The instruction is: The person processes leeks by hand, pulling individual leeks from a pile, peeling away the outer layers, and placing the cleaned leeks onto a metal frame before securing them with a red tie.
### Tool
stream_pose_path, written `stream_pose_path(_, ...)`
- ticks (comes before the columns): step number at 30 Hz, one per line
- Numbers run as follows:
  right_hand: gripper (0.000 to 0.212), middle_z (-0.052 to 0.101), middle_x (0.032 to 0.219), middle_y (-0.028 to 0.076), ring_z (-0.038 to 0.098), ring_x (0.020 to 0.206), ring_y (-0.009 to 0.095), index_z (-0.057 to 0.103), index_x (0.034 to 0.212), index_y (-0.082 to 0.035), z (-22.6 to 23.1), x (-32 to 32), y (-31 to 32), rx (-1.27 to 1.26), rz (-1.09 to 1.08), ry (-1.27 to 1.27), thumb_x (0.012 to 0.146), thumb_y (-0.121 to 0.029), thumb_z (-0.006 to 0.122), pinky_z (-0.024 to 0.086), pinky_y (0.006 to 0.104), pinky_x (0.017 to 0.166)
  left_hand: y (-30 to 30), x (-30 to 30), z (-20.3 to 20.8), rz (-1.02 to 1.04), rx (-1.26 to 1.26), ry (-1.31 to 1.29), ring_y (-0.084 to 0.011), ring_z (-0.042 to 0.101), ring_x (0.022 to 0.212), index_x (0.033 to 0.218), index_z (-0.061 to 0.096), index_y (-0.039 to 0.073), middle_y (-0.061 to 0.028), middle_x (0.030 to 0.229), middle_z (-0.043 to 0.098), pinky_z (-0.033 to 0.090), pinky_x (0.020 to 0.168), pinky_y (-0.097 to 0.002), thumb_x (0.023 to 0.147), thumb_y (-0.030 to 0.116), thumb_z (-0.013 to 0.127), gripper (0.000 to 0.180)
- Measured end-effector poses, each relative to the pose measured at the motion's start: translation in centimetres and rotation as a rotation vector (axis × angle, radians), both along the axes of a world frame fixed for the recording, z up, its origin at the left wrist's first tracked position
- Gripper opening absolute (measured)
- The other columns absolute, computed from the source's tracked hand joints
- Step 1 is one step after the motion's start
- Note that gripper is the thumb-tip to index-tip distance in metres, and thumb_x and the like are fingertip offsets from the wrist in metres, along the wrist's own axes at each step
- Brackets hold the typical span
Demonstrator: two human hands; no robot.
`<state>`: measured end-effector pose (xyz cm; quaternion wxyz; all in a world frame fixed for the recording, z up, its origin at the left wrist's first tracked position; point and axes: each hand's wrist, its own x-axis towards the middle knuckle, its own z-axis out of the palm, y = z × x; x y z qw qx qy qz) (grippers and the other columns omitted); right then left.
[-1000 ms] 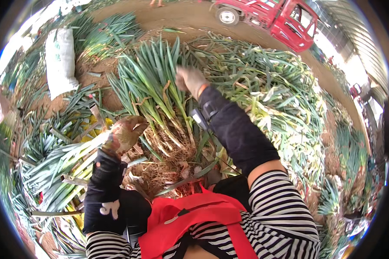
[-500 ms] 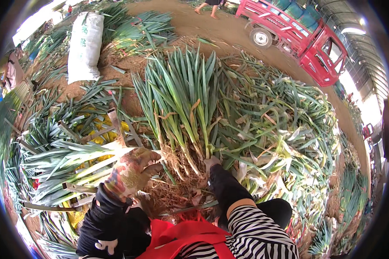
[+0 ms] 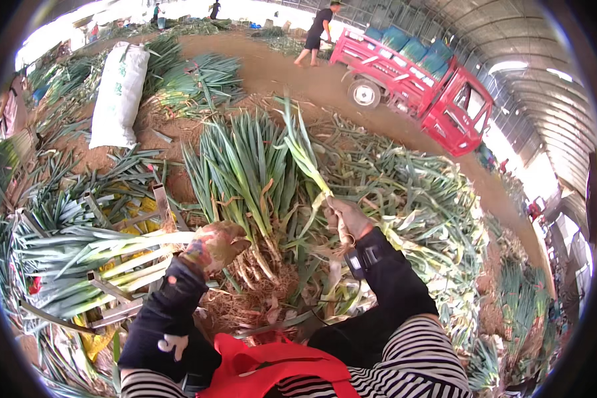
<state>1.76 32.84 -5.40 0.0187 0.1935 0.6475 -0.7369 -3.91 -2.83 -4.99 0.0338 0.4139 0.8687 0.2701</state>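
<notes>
My right hand (image 3: 347,217), in a grey glove, is closed around the lower stalk of a single leek (image 3: 303,154). Its green leaves point up and away from me, and pale roots hang below the fist. My left hand (image 3: 216,247) wears a patterned, soiled glove. It is open, fingers toward the right, beside the white root ends of the leeks on the rack (image 3: 106,255). Between both hands lies a big bunch of leeks (image 3: 245,172), leaves pointing away and brown roots (image 3: 262,278) toward me.
A metal rack (image 3: 113,286) with yellow material under it stands at left. Discarded leaves (image 3: 418,219) are heaped at right. Farther off are a stuffed white sack (image 3: 119,93), more leeks (image 3: 199,83), a red three-wheeled truck (image 3: 404,83) and a person (image 3: 318,33) walking behind it.
My right hand has risen to the right from the bunch's root end, now with one leek in it. My left hand stays near the rack. The view has tilted up, showing more of the walking person.
</notes>
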Motion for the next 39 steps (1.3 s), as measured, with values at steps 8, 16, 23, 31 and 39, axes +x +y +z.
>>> stream_pose_path(8,0.034,0.055,0.058,0.002,0.051,0.043,0.01,0.058,0.076,-0.003,3.5,9.4,-6.5,0.34,-0.075,0.21,0.092,-0.032,0.057,0.042,0.0233,0.044,7.7,-0.8,-2.6,0.042,0.373,-0.443,-0.0235,0.062,0.087,0.111,0.058,0.0,-0.0133,0.097,0.065,0.05,0.079,-0.0342,0.091,0.034,0.058,0.04)
stream_pose_path(16,0.029,0.053,0.069,0.007,0.054,0.061,0.014,0.057,0.1,-0.002,-1.0,13.8,-12.9,0.694,0.068,0.334,0.088,-0.028,0.06,0.047,0.0308,0.053,11.9,-2.5,-2.8,0.119,0.91,-1.328,-0.0324,0.056,0.103,0.131,0.04,-0.005,-0.0203,0.116,0.051,0.05,0.09,-0.0471,0.092,0.053,0.05,0.071)
stream_pose_path(23,0.057,0.064,0.096,0.024,0.062,0.091,0.041,0.044,0.126,-0.003,-2.5,11.9,-13.3,1.175,0.283,0.134,0.089,-0.045,0.056,0.049,0.0451,0.071,10.7,-6.1,-3.6,-0.006,1.463,-1.439,-0.0231,0.06,0.07,0.097,0.054,0.003,-0.0092,0.08,0.06,0.052,0.064,-0.0365,0.085,0.037,0.069,0.039)
stream_pose_path(31,0.041,0.058,0.084,0.008,0.057,0.08,0.015,0.051,0.12,-0.002,-5.0,4.3,-10.7,0.519,0.207,0.527,0.094,-0.033,0.057,0.046,0.0278,0.074,10.5,-2.0,0.1,-0.225,1.556,-1.365,-0.0283,0.057,0.103,0.119,0.053,-0.001,-0.0155,0.112,0.059,0.046,0.089,-0.0391,0.094,0.039,0.051,0.048)
stream_pose_path(39,0.028,0.061,0.092,0.003,0.056,0.082,0.009,0.061,0.108,0.001,-1.6,1.7,-13.5,-0.115,0.033,0.446,0.092,-0.022,0.06,0.045,0.0229,0.071,10.8,-1.4,-1.6,-0.257,1.452,-1.384,-0.0299,0.051,0.118,0.129,0.048,-0.005,-0.0194,0.129,0.052,0.037,0.104,-0.0406,0.1,0.032,0.039,0.047)
